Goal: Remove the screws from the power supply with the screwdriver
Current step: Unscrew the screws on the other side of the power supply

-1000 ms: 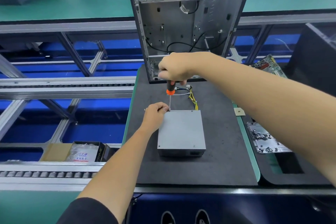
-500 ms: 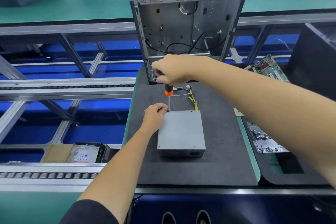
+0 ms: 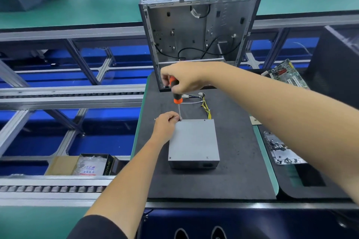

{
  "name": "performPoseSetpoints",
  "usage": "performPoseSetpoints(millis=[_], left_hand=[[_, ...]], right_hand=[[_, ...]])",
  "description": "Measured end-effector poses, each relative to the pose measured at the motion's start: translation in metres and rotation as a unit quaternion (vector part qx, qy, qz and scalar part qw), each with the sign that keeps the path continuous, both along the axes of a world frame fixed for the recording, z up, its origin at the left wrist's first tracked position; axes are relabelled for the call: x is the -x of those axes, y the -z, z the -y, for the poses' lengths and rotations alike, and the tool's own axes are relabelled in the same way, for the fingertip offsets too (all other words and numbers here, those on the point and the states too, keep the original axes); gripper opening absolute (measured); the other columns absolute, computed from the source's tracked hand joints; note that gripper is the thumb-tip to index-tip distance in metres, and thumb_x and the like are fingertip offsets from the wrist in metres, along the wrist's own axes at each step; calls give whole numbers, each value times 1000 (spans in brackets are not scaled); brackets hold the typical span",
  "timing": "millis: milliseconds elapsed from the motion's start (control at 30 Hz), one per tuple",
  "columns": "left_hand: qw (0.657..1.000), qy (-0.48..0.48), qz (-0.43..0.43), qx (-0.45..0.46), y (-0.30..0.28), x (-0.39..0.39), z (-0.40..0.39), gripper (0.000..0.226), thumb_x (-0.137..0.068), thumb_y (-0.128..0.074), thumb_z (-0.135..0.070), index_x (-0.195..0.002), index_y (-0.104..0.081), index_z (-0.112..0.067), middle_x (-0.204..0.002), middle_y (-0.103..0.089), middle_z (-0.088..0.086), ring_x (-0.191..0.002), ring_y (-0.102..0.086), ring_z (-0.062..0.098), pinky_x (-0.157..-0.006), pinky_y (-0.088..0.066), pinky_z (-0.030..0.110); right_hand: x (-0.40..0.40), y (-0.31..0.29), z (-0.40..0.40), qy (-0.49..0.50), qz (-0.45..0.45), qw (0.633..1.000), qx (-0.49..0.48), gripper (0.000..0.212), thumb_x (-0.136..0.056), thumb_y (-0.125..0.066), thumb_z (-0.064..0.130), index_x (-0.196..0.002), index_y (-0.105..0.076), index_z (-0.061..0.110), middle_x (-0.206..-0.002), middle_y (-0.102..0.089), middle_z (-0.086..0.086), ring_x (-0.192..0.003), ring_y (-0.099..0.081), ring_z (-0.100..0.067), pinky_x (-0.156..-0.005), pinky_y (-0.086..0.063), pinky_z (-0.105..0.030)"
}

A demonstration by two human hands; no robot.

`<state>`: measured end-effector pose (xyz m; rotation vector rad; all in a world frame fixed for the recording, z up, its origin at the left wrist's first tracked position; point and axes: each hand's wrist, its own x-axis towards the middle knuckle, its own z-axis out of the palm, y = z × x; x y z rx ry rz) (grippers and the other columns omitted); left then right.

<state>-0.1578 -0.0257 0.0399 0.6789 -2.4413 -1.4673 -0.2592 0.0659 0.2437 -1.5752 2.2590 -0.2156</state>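
A grey metal power supply (image 3: pixel 193 139) lies flat on a dark foam mat (image 3: pixel 237 170), with yellow and white cables (image 3: pixel 205 103) trailing from its far side. My right hand (image 3: pixel 182 78) grips the orange and black handle of a screwdriver (image 3: pixel 177 99), which stands nearly upright with its tip at the box's far left corner. My left hand (image 3: pixel 165 127) rests at that same corner, fingertips pinching the shaft just above the tip. Small screws show at the other corners of the top face.
An open, empty computer case (image 3: pixel 198 31) stands upright behind the mat. To the right lie a metal tray of loose screws (image 3: pixel 279 151) and a circuit board (image 3: pixel 285 73). A cardboard box with bagged parts (image 3: pixel 85 165) sits low on the left by conveyor rails.
My right hand has turned on the handle, so more of the orange grip now shows. The left hand and the power supply have stayed put.
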Motion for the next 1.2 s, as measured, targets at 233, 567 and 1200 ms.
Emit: performPoseSetpoints(millis=[233, 567, 1200], left_hand=[[1000, 1, 10, 6, -1, 0, 0, 24, -94, -50, -8, -79, -66, -17, -81, -66, -10, -81, -55, 4, -72, -39, 13], [1000, 4, 14, 15, -3, 0, -1, 24, -94, -51, -7, -79, -66, -18, -82, -65, -10, -82, -55, 3, -73, -37, 12], [963, 115, 27, 243, -25, -4, 2, 18, -90, -55, -9, -89, -72, -15, -93, -66, -7, -90, -54, 10, -80, -46, 26]], right_hand=[[-5, 6, 4, 72, -131, 989, 2, 38, -94, -47, 46, -71, -40, 17, -70, -51, -2, -64, -56, -24, -49, -36, -28], [-5, 1, 3, 90, -37, 995, -12, 31, -92, -48, 39, -79, -47, 11, -75, -61, -9, -45, -66, -24, -46, -47, -27], [17, -1, -27, 155, 23, 983, 97, 7, -75, -62, 17, -73, -62, 10, -67, -67, -2, -62, -53, -16, -50, -38, -22]])
